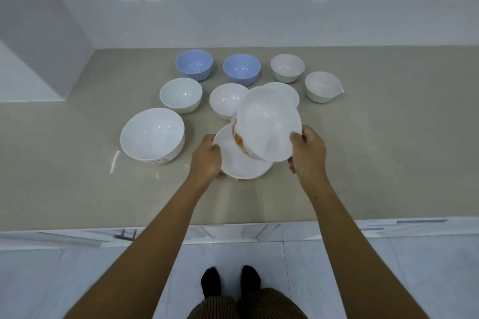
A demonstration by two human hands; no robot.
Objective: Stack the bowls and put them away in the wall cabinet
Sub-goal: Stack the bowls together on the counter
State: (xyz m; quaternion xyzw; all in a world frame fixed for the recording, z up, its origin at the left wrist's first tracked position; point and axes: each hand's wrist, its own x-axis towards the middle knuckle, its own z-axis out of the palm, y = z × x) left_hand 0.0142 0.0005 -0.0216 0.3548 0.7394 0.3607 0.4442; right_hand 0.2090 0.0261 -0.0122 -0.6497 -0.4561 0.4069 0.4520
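A white bowl with orange pattern [269, 124] is held tilted by the right hand [308, 153] above a second white bowl [241, 160], which is gripped at its rim by the left hand [206, 158]. Eight further bowls are set on the beige tabletop [388, 137], including two blue bowls [194, 63] at the rear.

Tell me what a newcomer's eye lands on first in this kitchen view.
First, the tilted white bowl with an orange pattern, held by the right hand over a second white bowl that the left hand steadies at the near middle of the beige counter. Next, the two blue bowls at the back left.
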